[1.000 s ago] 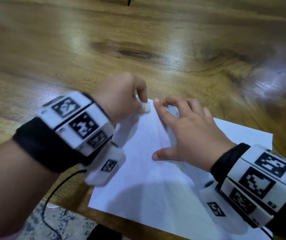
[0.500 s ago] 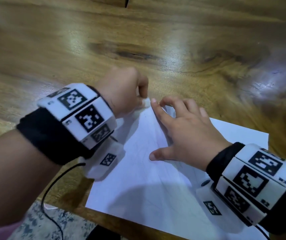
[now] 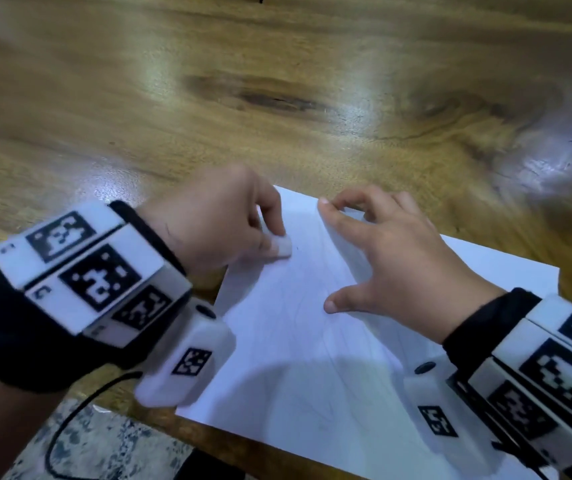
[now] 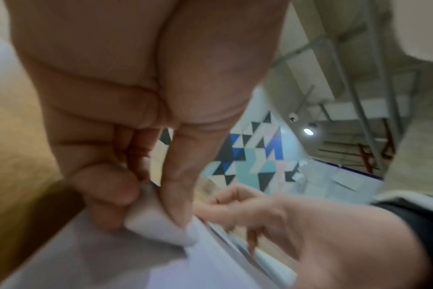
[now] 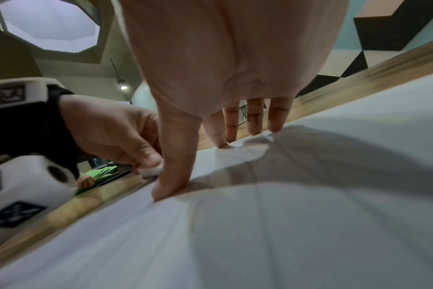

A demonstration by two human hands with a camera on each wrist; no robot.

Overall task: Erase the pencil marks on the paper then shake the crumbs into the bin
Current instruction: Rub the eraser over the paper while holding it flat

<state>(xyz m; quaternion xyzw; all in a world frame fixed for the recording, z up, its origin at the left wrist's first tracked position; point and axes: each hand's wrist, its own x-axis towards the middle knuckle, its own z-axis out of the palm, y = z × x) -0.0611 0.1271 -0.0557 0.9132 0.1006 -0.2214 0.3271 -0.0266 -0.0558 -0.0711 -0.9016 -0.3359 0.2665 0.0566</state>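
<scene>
A white sheet of paper with faint pencil lines lies near the front edge of the wooden table. My left hand pinches a small white eraser between thumb and fingers and holds it down on the paper near its left edge. The left wrist view shows the eraser pressed on the sheet. My right hand is spread on the paper, fingertips and thumb pressing it flat. In the right wrist view the fingertips touch the paper near its far edge. No bin is in view.
Bare wood stretches beyond the paper to the back and both sides. A black cable hangs from my left wrist over the table's front edge, above a speckled floor. Something green lies past the table's edge in the right wrist view.
My left hand has drawn the eraser back from the paper's far corner toward me along the left part of the sheet. The right hand keeps pressing the paper in place.
</scene>
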